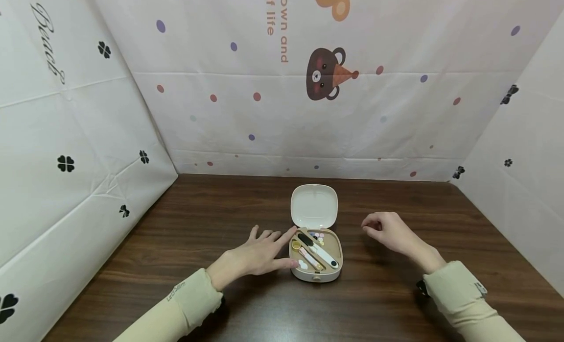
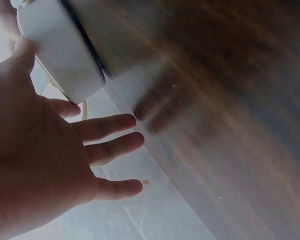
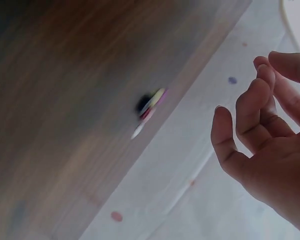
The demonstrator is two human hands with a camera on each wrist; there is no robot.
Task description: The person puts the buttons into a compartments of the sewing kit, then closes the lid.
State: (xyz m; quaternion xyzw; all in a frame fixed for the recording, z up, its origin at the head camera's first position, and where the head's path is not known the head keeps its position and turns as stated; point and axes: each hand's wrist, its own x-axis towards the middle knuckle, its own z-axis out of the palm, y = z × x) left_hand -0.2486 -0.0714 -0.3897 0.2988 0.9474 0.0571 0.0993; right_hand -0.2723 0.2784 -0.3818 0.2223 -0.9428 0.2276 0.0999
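An opened white box (image 1: 316, 278), its lid (image 1: 314, 206) tilted up at the back, holds small sewing items in a beige insert. My left hand (image 1: 260, 254) has its fingers spread; thumb and index finger touch the box's left side, while the other fingers extend past it in the left wrist view. To the right, my right hand (image 1: 389, 230) hovers above the table with fingers loosely bent and nothing visible in them. A small blurred multicoloured bundle (image 3: 151, 111) lies on the table in the right wrist view; its kind is unclear.
Inside the box are a black-and-white tool (image 1: 323, 254), a pink tube (image 1: 310, 258), a gold ring-shaped piece (image 1: 296, 245), white flat pieces (image 1: 302, 265) and several small buttons (image 1: 320, 236). Printed white cloth (image 1: 282, 121) walls the brown table (image 1: 220, 200) at back and sides.
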